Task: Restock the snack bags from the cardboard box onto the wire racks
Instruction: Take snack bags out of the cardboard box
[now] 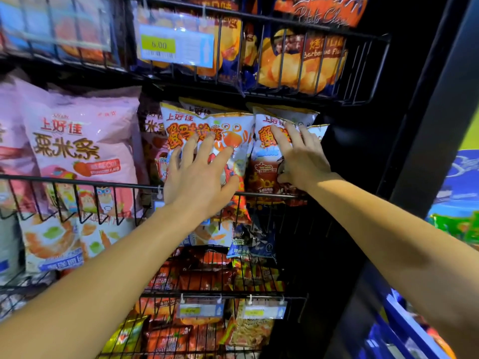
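Snack bags: two white-and-orange crab-print bags stand upright side by side in the middle wire rack (77, 180), their bottoms behind its front rail. Landmark for all places: that front rail.

Left bag (207, 130) sits above the rail, just left of the right bag (269, 151); the two touch or nearly touch at their inner edges. Long axis of both runs vertical, top seals up. Both look puffed and glossy; the right one is creased lower down.

Left hand (199, 177) lies flat on the left bag's face, fingers spread and straight, pressing rather than gripping; its wrist crosses the rail. Right hand (300, 156) lies on the right bag, fingers extended upward; the thumb side is hidden, so a pinch there cannot be ruled out. Each hand is nearest its own bag, and the bags lie directly ahead of the palms, deeper into the rack.

Judgement: bags are placed and being pushed back and squared up. Next move likely calls for a push straight inward.

Cardboard box is not in view.

Pink bag (83, 141) stands above the rail, well left.
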